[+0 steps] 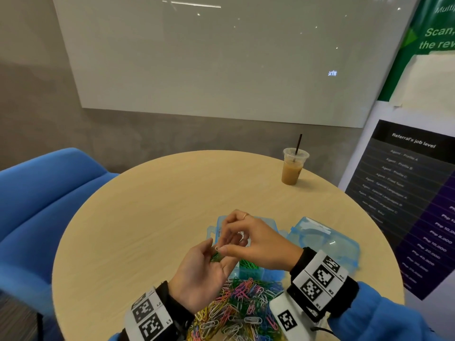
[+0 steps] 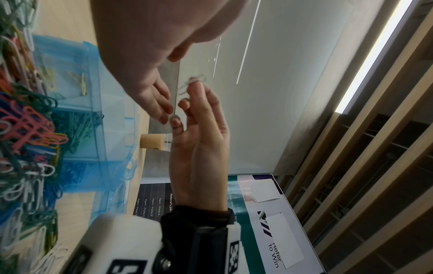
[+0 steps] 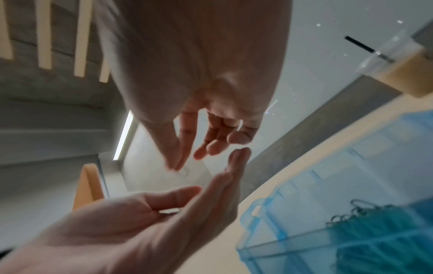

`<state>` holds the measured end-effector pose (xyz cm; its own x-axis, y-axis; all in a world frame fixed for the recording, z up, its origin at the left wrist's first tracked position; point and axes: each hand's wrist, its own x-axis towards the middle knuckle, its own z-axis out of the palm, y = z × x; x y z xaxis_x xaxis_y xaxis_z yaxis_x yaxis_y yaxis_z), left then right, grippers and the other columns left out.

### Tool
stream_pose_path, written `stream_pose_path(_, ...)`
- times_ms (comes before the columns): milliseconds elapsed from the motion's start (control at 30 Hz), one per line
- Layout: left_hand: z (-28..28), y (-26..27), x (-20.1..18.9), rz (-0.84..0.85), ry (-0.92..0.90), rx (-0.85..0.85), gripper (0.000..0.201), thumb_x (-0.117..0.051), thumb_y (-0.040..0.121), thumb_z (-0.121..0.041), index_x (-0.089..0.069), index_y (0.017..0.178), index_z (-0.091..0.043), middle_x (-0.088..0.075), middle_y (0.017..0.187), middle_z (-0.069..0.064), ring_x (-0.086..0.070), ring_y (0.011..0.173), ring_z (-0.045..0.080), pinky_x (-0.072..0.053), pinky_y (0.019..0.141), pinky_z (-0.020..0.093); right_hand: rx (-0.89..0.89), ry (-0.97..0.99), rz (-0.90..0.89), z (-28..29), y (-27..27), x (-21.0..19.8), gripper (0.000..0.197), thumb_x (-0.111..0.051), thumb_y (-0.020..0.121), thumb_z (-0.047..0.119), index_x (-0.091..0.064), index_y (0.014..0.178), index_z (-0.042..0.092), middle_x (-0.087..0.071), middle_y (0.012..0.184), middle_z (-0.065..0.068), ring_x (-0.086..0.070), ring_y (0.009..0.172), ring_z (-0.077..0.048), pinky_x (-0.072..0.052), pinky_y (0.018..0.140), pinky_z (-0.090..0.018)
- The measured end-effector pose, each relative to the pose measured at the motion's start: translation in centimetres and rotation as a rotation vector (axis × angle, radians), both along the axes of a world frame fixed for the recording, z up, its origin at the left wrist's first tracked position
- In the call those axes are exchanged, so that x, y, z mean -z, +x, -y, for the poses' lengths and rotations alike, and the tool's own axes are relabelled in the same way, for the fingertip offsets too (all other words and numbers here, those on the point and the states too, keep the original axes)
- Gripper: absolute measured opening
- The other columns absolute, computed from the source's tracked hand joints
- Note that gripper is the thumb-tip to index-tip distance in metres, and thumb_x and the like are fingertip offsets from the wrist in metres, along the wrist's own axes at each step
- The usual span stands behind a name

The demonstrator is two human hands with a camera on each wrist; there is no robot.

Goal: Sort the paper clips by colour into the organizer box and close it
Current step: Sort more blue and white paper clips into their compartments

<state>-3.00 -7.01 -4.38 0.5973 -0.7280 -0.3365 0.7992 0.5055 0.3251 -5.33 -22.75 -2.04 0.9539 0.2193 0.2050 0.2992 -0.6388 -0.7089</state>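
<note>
Up above, right hand (image 1: 256,244) fingers (image 2: 196,92) pinch white clips (image 2: 191,83).

We've got our left hand (image 1: 204,271) palm-up, fingers loosely cupped. Our right hand (image 1: 248,239) hangs just above it, thumb and fingertips (image 2: 195,89) pinched together, a ring on 1 finger. Both wrists wear marker bands.

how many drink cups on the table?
1. A clear plastic cup of light-brown iced drink with a dark straw stands at the far right edge of the round wooden table, apart from the translucent blue organizer box. Nothing suggests another, though the hands hide some tabletop.
</note>
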Motion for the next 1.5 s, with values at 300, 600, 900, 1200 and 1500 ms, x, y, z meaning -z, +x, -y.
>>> stream_pose_path(300,0.2,0.4,0.7,-0.001,0.119,-0.030,0.048,-0.031,0.106,-0.026,-0.051,0.128,0.012,-0.062,0.122,0.028,-0.056,0.120,0.038,-0.037,0.111,0.043,0.492,0.191,0.106,2.0,2.7,0.5,0.006,-0.065,0.091,0.016,-0.067,0.090,0.011,-0.071,0.080,-0.004,-0.068,0.070,-0.017,-0.053,0.069,-0.028)
stream_pose_path(600,0.3,0.2,-1.0,0.122,0.147,-0.043,0.075,-0.035,0.100,-0.049,-0.013,0.153,-0.002,-0.025,0.158,0.016,-0.026,0.145,0.028,-0.021,0.120,0.042,0.557,-0.023,-0.016,4.0,0.1,0.3,0.032,-0.068,0.088,0.034,-0.069,0.112,0.013,-0.070,0.106,0.003,-0.063,0.099,-0.008,-0.050,0.091,-0.024)
stream_pose_path(900,2.5,0.0,-1.1,0.360,0.216,0.051,0.074,-0.038,0.090,-0.065,-0.013,0.125,-0.004,-0.027,0.147,-0.003,-0.016,0.140,0.022,-0.020,0.114,0.032,0.510,0.034,-0.066,5.2,-4.3,-0.2,0.021,-0.067,0.088,0.036,-0.073,0.102,0.020,-0.069,0.101,0.013,-0.061,0.099,0.002,-0.049,0.088,-0.019)
stream_pose_path(1200,0.9,1.0,-2.9,0.604,0.304,0.189,0.052,-0.036,0.099,-0.042,-0.045,0.139,-0.010,-0.061,0.133,0.011,-0.058,0.123,0.028,-0.028,0.116,0.042,0.390,-0.196,-0.184,7.9,-7.9,-0.3,0.019,-0.067,0.089,0.031,-0.073,0.101,0.018,-0.072,0.097,0.008,-0.065,0.089,-0.001,-0.049,0.076,-0.011)
stream_pose_path(1500,-3.3,2.0,-1.8,0.761,0.713,0.284,0.041,-0.035,0.101,-0.029,-0.063,0.124,-0.010,-0.066,0.124,0.010,-0.064,0.109,0.028,-0.043,0.101,0.043,0.352,-0.599,-0.522,10.2,-10.1,2.2,0.057,-0.079,0.076,0.032,-0.055,0.127,0.026,-0.058,0.120,0.003,-0.053,0.092,-0.009,-0.044,0.079,-0.025)
